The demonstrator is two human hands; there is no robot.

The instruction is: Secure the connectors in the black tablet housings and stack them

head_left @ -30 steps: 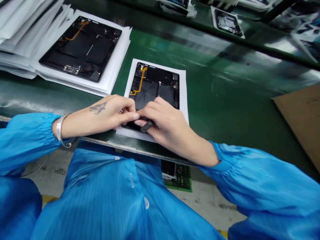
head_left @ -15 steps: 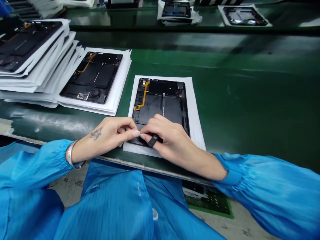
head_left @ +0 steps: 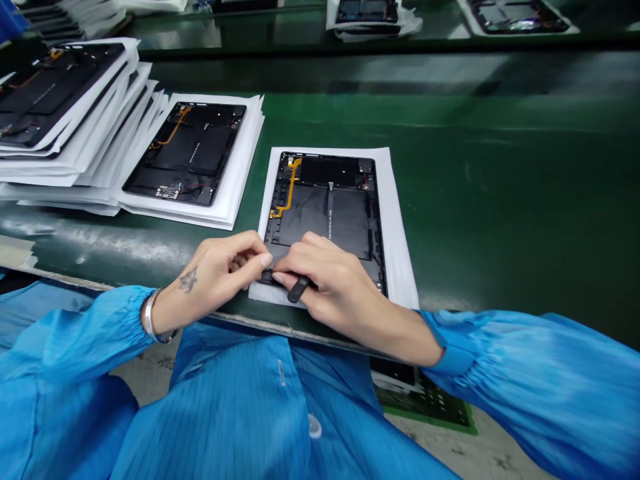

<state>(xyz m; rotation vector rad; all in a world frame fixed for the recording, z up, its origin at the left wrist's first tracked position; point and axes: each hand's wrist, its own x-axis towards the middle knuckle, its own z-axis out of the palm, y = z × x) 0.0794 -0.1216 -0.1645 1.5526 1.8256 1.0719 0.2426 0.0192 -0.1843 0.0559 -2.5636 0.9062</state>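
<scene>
A black tablet back housing (head_left: 325, 213) with an orange flex cable (head_left: 289, 190) lies on a white paper sheet (head_left: 401, 233). My left hand (head_left: 220, 277), with a wrist bangle, rests at the housing's lower left. Its curled fingertips touch my right hand, and what they grip is hidden. My right hand (head_left: 330, 280) lies over the housing's lower edge, pinching a small black strip (head_left: 299, 289) between its fingers. The strip's exact kind is unclear.
Another housing (head_left: 187, 153) lies on a white paper stack (head_left: 245, 157) to the left, with more stacked units (head_left: 55, 97) beyond. The green work surface (head_left: 500, 213) runs right. Further housings (head_left: 367, 12) stand on a far bench. A circuit board (head_left: 430, 400) lies below the near edge.
The view has swung and levelled, so the housing appears squarer. Both hands stay at its lower edge, and the black strip sits a little lower in my right hand.
</scene>
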